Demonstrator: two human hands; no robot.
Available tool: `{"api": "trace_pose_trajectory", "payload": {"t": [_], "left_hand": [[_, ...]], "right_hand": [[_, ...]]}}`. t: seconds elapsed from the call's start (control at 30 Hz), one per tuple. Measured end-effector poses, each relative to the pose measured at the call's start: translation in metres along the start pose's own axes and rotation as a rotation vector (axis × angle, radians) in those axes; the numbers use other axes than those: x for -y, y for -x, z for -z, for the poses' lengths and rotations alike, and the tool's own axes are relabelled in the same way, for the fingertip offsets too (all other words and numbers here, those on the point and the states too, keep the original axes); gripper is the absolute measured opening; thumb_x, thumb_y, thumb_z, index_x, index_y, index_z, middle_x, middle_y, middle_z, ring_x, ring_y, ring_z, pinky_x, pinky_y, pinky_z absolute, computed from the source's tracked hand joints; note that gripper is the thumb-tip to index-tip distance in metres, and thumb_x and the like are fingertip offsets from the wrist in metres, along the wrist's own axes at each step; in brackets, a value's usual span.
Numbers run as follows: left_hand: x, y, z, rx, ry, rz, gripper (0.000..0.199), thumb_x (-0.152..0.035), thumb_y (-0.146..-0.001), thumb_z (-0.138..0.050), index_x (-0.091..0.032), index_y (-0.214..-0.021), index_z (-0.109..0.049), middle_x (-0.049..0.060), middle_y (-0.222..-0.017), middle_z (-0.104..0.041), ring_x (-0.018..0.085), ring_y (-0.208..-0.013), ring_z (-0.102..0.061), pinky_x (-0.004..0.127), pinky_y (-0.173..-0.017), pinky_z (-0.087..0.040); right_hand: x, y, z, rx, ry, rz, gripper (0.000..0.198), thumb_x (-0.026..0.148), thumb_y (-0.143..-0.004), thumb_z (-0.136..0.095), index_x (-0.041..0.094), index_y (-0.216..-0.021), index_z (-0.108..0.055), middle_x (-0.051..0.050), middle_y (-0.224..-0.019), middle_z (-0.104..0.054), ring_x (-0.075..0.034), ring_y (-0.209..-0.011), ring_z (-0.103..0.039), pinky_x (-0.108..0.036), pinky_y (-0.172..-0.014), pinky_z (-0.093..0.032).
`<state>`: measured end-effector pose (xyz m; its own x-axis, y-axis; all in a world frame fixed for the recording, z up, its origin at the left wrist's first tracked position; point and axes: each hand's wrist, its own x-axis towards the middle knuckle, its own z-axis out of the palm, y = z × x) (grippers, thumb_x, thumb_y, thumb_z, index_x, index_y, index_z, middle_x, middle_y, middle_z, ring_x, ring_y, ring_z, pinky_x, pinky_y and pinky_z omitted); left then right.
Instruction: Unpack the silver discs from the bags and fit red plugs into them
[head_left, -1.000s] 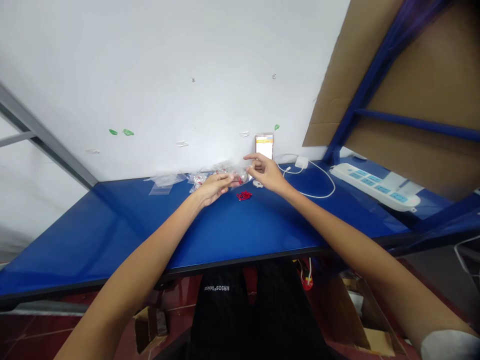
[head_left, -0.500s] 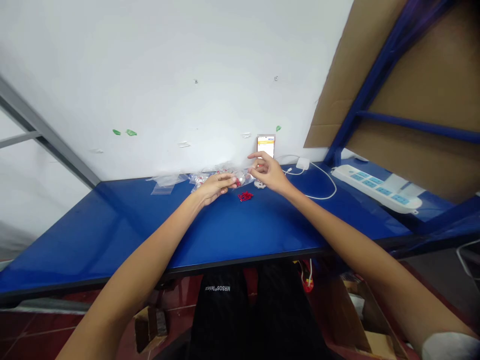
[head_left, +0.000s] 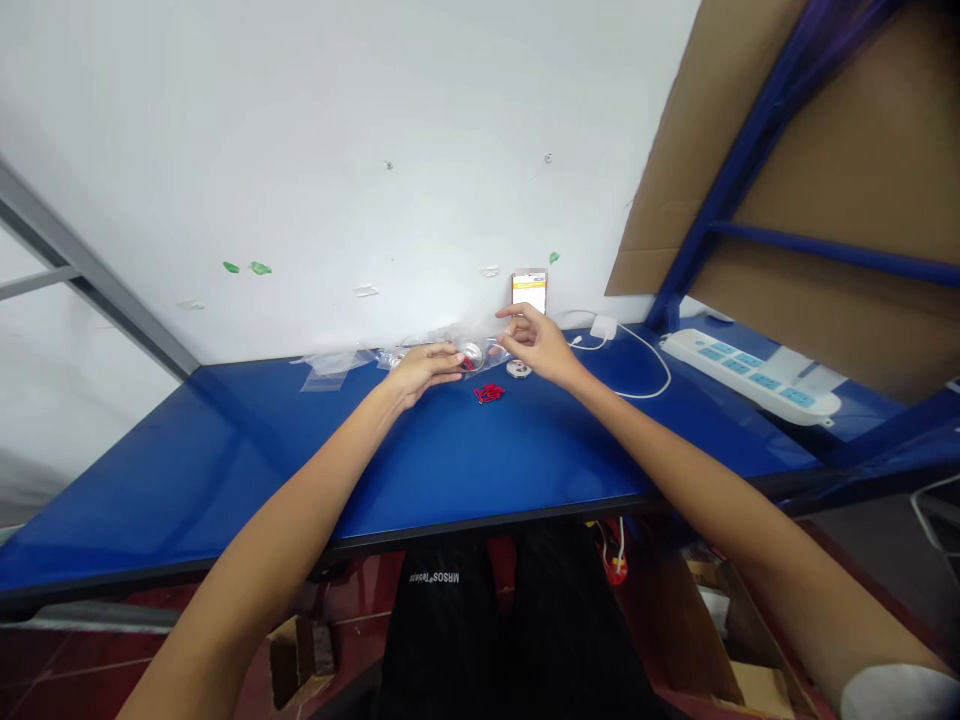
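Note:
Between my hands is a small clear plastic bag (head_left: 491, 352) with a round silvery piece and something red inside it. My left hand (head_left: 424, 374) grips the bag's left side, thumb on top and fingers beneath. On the other side, my right hand (head_left: 536, 342) pinches the bag's right edge between thumb and finger, its index finger raised. Just below the bag, a small heap of red pieces (head_left: 490, 394) lies on the blue table (head_left: 480, 465). A round silvery disc with holes (head_left: 518, 369) rests beside my right hand. More filled bags are partly hidden behind my left hand.
Flat clear bags (head_left: 327, 370) lie at the back left. A lit phone (head_left: 529, 289) leans on the white wall (head_left: 450, 120). To the right are a white charger (head_left: 604, 327) with its cable and a white power strip (head_left: 750, 377). A blue metal frame stands at the right.
My left hand has shifted slightly left and its fingers have straightened along the bag. The round silvery piece inside now shows more plainly. My right hand keeps its pinch in nearly the same place.

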<state>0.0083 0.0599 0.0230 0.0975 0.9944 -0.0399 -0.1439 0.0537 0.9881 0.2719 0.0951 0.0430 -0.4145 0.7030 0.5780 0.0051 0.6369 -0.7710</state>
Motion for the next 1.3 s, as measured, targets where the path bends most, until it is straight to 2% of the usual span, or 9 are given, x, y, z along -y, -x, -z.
{"api": "trace_pose_trajectory", "payload": {"t": [0.17, 0.4, 0.63, 0.83, 0.97, 1.07, 1.13, 1.3], "left_hand": [[-0.007, -0.001, 0.002, -0.062, -0.032, -0.022, 0.029, -0.023, -0.077, -0.097, -0.014, -0.098, -0.08, 0.014, -0.106, -0.082, 0.024, -0.096, -0.08, 0.04, -0.096, -0.064], [-0.023, -0.003, 0.013, -0.284, 0.009, -0.242, 0.029, -0.03, -0.076, -0.097, -0.014, -0.09, -0.078, 0.01, -0.094, -0.08, 0.018, -0.082, -0.076, 0.033, -0.083, -0.064], [-0.029, -0.003, 0.018, -0.378, 0.019, -0.297, 0.025, -0.028, -0.076, -0.091, -0.014, -0.091, -0.077, 0.009, -0.091, -0.079, 0.019, -0.084, -0.075, 0.029, -0.075, -0.059], [-0.035, -0.002, 0.014, -0.437, 0.045, -0.342, 0.026, -0.029, -0.075, -0.089, -0.015, -0.092, -0.075, 0.01, -0.094, -0.08, 0.022, -0.089, -0.077, 0.027, -0.071, -0.054], [-0.049, 0.001, 0.022, -0.531, 0.073, -0.418, 0.028, -0.032, -0.078, -0.087, -0.016, -0.099, -0.075, 0.01, -0.099, -0.08, 0.023, -0.096, -0.079, 0.025, -0.07, -0.053], [-0.061, 0.002, 0.039, -0.671, 0.058, -0.515, 0.028, -0.032, -0.081, -0.083, -0.017, -0.102, -0.073, 0.01, -0.103, -0.08, 0.024, -0.1, -0.08, 0.023, -0.067, -0.052], [-0.069, 0.002, 0.055, -0.766, 0.049, -0.581, 0.027, -0.033, -0.083, -0.08, -0.019, -0.104, -0.071, 0.009, -0.107, -0.08, 0.023, -0.101, -0.08, 0.022, -0.066, -0.051], [-0.083, 0.002, 0.092, -0.941, 0.1, -0.603, 0.022, -0.033, -0.089, -0.075, -0.02, -0.104, -0.065, 0.008, -0.107, -0.078, 0.02, -0.1, -0.08, 0.021, -0.07, -0.053]], "right_hand": [[-0.002, -0.002, 0.007, -0.077, 0.046, -0.023, 0.032, 0.036, -0.097, -0.074, 0.028, -0.126, -0.062, 0.002, -0.086, -0.063, -0.022, -0.082, -0.077, -0.032, -0.071, -0.059], [-0.019, -0.006, 0.016, -0.148, 0.101, -0.136, 0.039, 0.034, -0.091, -0.075, 0.026, -0.125, -0.058, 0.002, -0.081, -0.071, -0.026, -0.08, -0.081, -0.037, -0.072, -0.064], [-0.036, -0.006, 0.01, -0.109, -0.032, -0.275, 0.051, 0.035, -0.087, -0.077, 0.025, -0.131, -0.055, -0.001, -0.095, -0.076, -0.025, -0.08, -0.083, -0.034, -0.066, -0.066], [-0.028, -0.003, 0.001, -0.118, -0.053, -0.325, 0.052, 0.029, -0.084, -0.079, 0.022, -0.132, -0.058, -0.003, -0.095, -0.081, -0.023, -0.078, -0.082, -0.031, -0.063, -0.067], [-0.022, -0.007, -0.007, -0.141, -0.107, -0.362, 0.046, 0.027, -0.086, -0.083, 0.021, -0.126, -0.061, -0.006, -0.096, -0.084, -0.022, -0.075, -0.083, -0.028, -0.061, -0.067], [-0.02, -0.023, -0.028, -0.096, -0.121, -0.387, 0.036, 0.023, -0.084, -0.088, 0.018, -0.113, -0.069, -0.009, -0.089, -0.084, -0.023, -0.071, -0.083, -0.028, -0.057, -0.066], [-0.018, -0.043, -0.052, -0.032, -0.124, -0.379, 0.027, 0.021, -0.083, -0.089, 0.017, -0.104, -0.073, -0.01, -0.087, -0.083, -0.023, -0.07, -0.082, -0.026, -0.054, -0.065], [-0.009, -0.114, -0.144, 0.049, -0.215, -0.396, 0.028, 0.016, -0.08, -0.09, 0.018, -0.101, -0.07, -0.005, -0.083, -0.082, -0.021, -0.064, -0.08, -0.028, -0.053, -0.064]]}}
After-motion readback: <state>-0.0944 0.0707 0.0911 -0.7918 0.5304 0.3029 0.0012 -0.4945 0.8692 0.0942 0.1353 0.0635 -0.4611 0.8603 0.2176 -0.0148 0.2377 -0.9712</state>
